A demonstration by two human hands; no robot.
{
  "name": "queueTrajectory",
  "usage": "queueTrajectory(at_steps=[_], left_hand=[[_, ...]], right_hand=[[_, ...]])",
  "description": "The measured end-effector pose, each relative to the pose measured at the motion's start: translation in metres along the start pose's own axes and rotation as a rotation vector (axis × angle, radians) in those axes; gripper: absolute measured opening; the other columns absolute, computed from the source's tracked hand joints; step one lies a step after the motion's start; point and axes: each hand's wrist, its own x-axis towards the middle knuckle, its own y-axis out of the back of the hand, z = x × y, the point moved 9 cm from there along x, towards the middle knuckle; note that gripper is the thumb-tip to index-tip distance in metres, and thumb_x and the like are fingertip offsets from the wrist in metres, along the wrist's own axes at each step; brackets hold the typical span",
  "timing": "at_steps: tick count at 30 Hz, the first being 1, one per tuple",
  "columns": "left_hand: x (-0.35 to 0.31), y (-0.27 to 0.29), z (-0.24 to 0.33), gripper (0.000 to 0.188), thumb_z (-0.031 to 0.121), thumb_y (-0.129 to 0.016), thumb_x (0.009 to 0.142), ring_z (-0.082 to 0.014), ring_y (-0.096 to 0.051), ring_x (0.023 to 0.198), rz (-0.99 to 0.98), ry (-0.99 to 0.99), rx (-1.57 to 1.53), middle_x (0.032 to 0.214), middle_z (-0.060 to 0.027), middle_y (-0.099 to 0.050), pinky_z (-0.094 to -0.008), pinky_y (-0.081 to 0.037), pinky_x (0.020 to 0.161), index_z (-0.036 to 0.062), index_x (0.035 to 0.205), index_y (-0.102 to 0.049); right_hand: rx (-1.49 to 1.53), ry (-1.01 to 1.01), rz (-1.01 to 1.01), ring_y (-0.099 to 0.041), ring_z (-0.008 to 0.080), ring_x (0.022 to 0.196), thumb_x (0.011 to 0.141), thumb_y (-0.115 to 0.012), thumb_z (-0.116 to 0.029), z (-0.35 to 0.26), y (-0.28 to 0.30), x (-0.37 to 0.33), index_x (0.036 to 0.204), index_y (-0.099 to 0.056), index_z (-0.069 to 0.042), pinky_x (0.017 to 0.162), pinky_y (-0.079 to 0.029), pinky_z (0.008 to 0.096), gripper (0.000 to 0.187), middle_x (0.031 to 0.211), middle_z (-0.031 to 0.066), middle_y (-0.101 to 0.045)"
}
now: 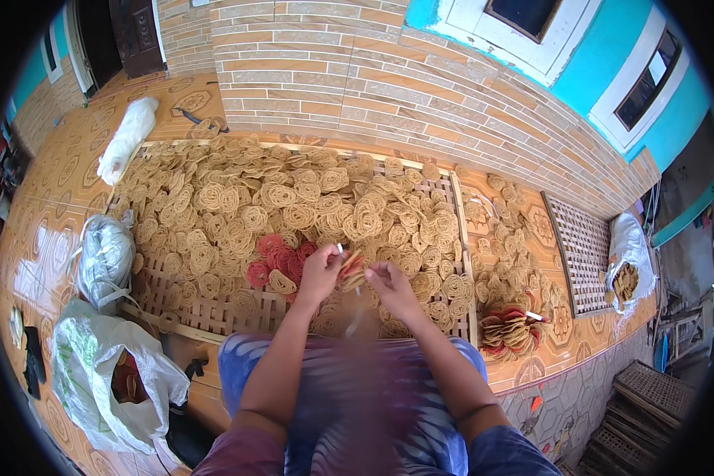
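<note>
A small stack of round swirled crackers (pixel 351 272), tan with some red, is gripped by my left hand (pixel 321 274) above the drying rack. A white strip (pixel 340 248) shows at the top of that stack, and a blurred pale tail hangs below it. Against the stack's right edge, my right hand (pixel 393 289) has thumb and fingers drawn together; what they pinch is too small to make out. Loose red crackers (pixel 282 258) lie just left of my left hand. Tan crackers (pixel 285 194) cover most of the woven rack (pixel 214 316).
At right sits a strung bundle of red and tan crackers (pixel 512 332), beside loose ones on the tiles. An open white sack (pixel 119 377) and a plastic-wrapped bundle (pixel 105 260) stand left. A white cat (pixel 128 139) lies by the rack. Another woven rack (pixel 583 254) leans right.
</note>
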Motion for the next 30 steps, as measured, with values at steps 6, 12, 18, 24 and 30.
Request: queueTrajectory(at_steps=[6, 12, 18, 24, 30], left_hand=[[-0.003, -0.001, 0.005, 0.016, 0.011, -0.063, 0.1, -0.0096, -0.045, 0.067, 0.022, -0.085, 0.056, 0.074, -0.0031, -0.059, -0.0287, -0.042, 0.063, 0.0011, 0.091, -0.055], [0.0, 0.02, 0.01, 0.013, 0.006, -0.067, 0.096, -0.0201, -0.062, 0.07, 0.154, -0.056, 0.174, 0.082, -0.0134, -0.069, -0.0354, -0.049, 0.065, -0.0015, 0.092, -0.057], [-0.005, -0.006, 0.012, 0.013, 0.01, -0.068, 0.095, -0.0164, -0.062, 0.072, -0.149, -0.001, 0.151, 0.083, -0.0107, -0.069, -0.0321, -0.05, 0.07, -0.0009, 0.097, -0.06], [-0.009, -0.019, 0.031, 0.009, 0.007, -0.065, 0.098, -0.0126, -0.062, 0.083, -0.205, -0.138, -0.037, 0.094, -0.0054, -0.068, -0.0304, -0.05, 0.075, 0.0024, 0.094, -0.058], [-0.006, -0.005, 0.009, 0.013, 0.007, -0.067, 0.098, -0.0102, -0.061, 0.071, -0.052, -0.065, -0.173, 0.093, -0.0052, -0.068, -0.0237, -0.05, 0.067, 0.0012, 0.09, -0.057]], right_hand=[[0.284, -0.17, -0.092, -0.062, 0.0182, 0.098, 0.096, -0.072, -0.036, 0.019, -0.021, 0.004, 0.131, -0.044, -0.002, 0.091, -0.05, 0.0338, 0.056, 0.104, 0.0118, -0.065], [0.232, -0.273, -0.383, -0.059, 0.0193, 0.098, 0.091, -0.075, -0.045, 0.04, -0.038, -0.012, 0.123, -0.048, -0.004, 0.091, -0.048, 0.0341, 0.058, 0.105, 0.0115, -0.062], [0.002, 0.003, -0.07, -0.062, 0.0241, 0.1, 0.089, -0.078, -0.045, 0.021, -0.007, 0.0, 0.122, -0.053, -0.001, 0.09, -0.05, 0.0369, 0.061, 0.103, 0.0121, -0.064], [0.093, -0.037, -0.287, -0.064, 0.0212, 0.1, 0.091, -0.077, -0.037, 0.025, -0.024, -0.001, 0.12, -0.064, -0.002, 0.088, -0.051, 0.0362, 0.048, 0.108, 0.0107, -0.066], [-0.272, 0.074, -0.433, -0.067, 0.0239, 0.094, 0.088, -0.077, -0.028, 0.012, -0.042, -0.019, 0.109, -0.07, -0.004, 0.086, -0.052, 0.0359, 0.034, 0.105, 0.0123, -0.069]])
